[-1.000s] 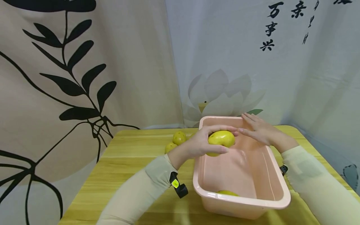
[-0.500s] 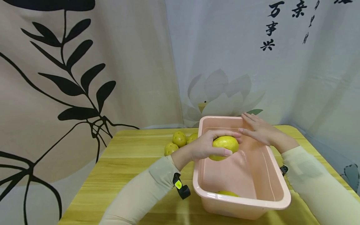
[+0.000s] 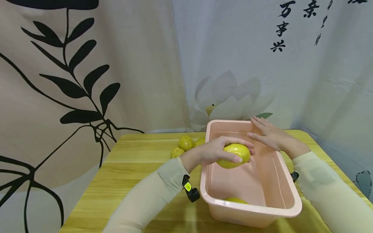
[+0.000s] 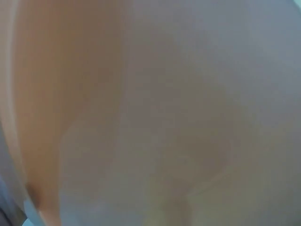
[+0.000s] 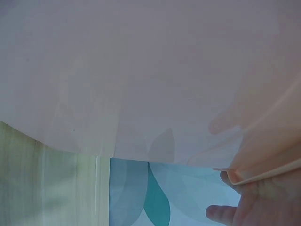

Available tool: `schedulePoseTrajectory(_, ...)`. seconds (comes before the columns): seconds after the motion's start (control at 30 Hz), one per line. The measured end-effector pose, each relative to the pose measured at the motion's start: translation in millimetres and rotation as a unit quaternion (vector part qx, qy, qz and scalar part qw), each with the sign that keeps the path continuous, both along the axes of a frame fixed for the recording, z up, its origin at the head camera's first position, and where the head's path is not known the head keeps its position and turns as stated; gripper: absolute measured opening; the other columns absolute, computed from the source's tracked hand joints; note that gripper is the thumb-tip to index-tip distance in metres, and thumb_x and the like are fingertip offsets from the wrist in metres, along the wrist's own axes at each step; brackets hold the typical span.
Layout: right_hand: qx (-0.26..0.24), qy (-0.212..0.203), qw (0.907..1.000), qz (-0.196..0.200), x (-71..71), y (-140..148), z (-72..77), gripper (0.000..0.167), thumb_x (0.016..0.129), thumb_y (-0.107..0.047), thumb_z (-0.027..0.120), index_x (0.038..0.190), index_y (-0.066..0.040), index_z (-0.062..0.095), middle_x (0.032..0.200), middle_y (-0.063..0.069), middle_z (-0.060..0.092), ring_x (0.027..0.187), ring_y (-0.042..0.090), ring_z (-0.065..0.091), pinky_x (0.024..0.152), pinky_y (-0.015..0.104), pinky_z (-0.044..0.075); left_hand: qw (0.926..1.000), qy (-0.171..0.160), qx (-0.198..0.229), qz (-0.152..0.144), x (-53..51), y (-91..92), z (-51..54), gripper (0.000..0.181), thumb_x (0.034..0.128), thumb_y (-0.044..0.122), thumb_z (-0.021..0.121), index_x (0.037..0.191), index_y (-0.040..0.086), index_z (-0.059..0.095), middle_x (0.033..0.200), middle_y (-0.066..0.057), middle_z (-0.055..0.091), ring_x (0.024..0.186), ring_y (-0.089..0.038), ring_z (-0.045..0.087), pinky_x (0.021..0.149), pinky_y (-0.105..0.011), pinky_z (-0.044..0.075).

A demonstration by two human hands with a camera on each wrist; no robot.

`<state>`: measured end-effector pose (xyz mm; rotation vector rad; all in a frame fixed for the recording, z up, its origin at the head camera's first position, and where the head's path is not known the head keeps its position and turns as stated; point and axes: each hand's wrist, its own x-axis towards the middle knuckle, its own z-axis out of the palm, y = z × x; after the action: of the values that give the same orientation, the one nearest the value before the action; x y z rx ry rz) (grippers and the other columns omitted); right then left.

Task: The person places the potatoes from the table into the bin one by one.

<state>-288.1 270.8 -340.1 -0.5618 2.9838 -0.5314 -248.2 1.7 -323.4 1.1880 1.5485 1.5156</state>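
Note:
In the head view a pink plastic basin (image 3: 250,212) stands on the wooden table. Over its left half, the left hand (image 3: 217,151) grips yellow fruit (image 3: 237,151), thumb on the near side and fingers over the far side; one fruit overlaps another lower one, or a single fruit's underside shows. The right hand (image 3: 269,136) lies across the basin's far right corner. Its fingers (image 5: 222,214) reach past the rim in the right wrist view. Another yellow fruit (image 3: 236,200) lies inside the basin, mostly hidden by the near wall. The left wrist view shows only blurred pink surface.
Several yellow-green fruits (image 3: 186,143) sit on the table (image 3: 140,174) just left of the basin, one partly behind its rim. A printed curtain (image 3: 145,64) hangs behind the table. The table's right edge runs beneath the right forearm.
The left hand has moved right and slightly down over the basin, carrying the yellow fruit. The right hand has kept its place on the basin's corner.

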Motion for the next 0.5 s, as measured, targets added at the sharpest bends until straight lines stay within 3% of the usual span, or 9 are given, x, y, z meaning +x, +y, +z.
schedulePoseTrajectory(0.23, 0.003, 0.001, 1.0, 0.005, -0.2, 0.6, 0.8, 0.085, 0.095, -0.061, 0.043, 0.155, -0.011, 0.01, 0.158, 0.021, 0.008, 0.142, 0.047, 0.004, 0.105, 0.071, 0.009, 0.9967, -0.055, -0.06, -0.005, -0.2, 8.4, -0.1, 0.047, 0.0905, -0.003, 0.06, 0.136, 0.007, 0.053, 0.124, 0.0, 0.063, 0.103, -0.016, 0.063, 0.089, -0.034, 0.052)
schedulePoseTrajectory(0.5, 0.005, 0.004, 1.0, 0.008, -0.6, 0.5, 0.0, 0.085, 0.095, -0.061, 0.042, 0.155, -0.01, 0.011, 0.158, 0.021, 0.008, 0.142, 0.046, 0.004, 0.105, 0.07, 0.009, 0.9923, -0.033, -0.118, -0.017, -2.0, 11.8, -2.7, 0.049, 0.0896, 0.004, 0.063, 0.137, 0.012, 0.053, 0.127, 0.006, 0.061, 0.099, -0.011, 0.063, 0.087, -0.031, 0.052)
